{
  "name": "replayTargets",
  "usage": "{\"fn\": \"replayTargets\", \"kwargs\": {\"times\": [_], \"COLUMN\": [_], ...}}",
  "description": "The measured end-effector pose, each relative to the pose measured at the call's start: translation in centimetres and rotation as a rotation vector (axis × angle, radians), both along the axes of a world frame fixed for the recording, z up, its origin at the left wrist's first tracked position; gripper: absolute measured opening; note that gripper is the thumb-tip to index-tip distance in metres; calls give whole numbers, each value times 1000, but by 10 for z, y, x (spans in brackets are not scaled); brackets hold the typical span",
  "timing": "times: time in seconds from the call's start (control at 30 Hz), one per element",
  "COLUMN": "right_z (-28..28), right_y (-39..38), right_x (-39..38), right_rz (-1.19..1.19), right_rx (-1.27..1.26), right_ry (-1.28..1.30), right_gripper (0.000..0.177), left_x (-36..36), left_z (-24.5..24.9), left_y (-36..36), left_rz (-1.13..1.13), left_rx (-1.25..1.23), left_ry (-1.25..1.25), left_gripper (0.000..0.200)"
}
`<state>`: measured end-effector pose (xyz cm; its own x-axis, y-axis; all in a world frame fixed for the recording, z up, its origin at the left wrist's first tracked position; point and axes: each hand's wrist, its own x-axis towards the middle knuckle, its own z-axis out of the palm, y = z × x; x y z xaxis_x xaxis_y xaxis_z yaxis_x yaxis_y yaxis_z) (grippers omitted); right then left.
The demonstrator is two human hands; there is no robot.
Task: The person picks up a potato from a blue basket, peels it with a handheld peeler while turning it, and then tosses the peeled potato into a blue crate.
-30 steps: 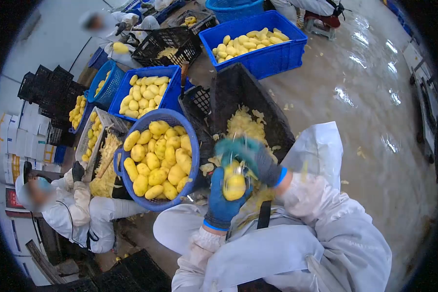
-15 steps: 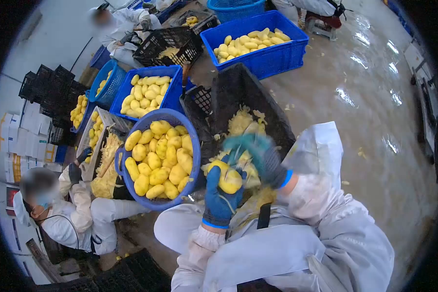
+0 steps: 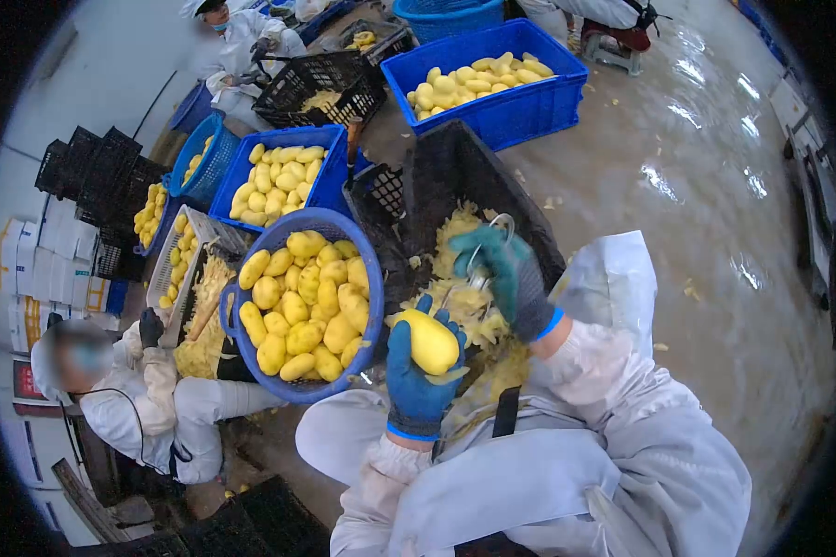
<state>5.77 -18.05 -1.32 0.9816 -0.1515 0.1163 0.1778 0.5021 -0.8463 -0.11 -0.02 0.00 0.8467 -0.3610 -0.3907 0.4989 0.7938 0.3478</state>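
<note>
Left hand: my blue glove, lower centre of frame, fingers clamped round a peeled potato.
Right hand: my teal glove, just up and right of it, fingers closed on a metal peeler.
Black crate: behind both hands, holding peelings.
Blue basket: left of centre, heaped with potatoes.
Co-worker: lower left.
Blue tub: top centre, with more potatoes.

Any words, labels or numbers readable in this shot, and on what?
None readable.
White cartons, far left: coloured print, too blurred.
Red panel below them: too small.
Left hand with peeled yellow produce, right hand with peeler: no print visible.
Blue crate: no label visible.
</note>
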Motion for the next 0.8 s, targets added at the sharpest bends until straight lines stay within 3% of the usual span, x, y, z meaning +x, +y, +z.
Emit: {"fn": "replayTargets", "kwargs": {"times": [0.07,0.1,0.2,0.23,0.37,0.5,0.6,0.73,0.77,0.8], "right_z": [5,-1,-33,-33,6,25,4,3,-5,-14], "right_y": [21,25,-10,-23,23,11,8,11,9,7], "right_x": [-17,-16,20,15,-39,-27,-32,-23,-18,-13], "right_rz": [-24,107,-78,-56,353,141,467,188,173,127], "right_rx": [-533,-325,123,-179,708,632,789,204,-12,-219], "right_ry": [-341,-135,260,224,416,345,422,298,169,43], "right_gripper": [33,36,43,40,46,48,49,44,40,37], "left_x": [-3,-3,0,1,14,8,5,-5,-9,-10], "left_z": [6,10,15,15,9,9,-1,-12,-21,-11], "left_y": [-11,-13,-1,1,-1,5,5,11,14,13], "left_rz": [-1,-1,12,66,69,-104,-222,-337,-314,-394], "left_rx": [201,303,103,72,486,988,1398,1308,1322,1189], "left_ry": [-155,-236,-60,-111,-468,-677,-976,-771,-882,-733], "left_gripper": [47,45,46,52,50,56,69,74,70,68]}}
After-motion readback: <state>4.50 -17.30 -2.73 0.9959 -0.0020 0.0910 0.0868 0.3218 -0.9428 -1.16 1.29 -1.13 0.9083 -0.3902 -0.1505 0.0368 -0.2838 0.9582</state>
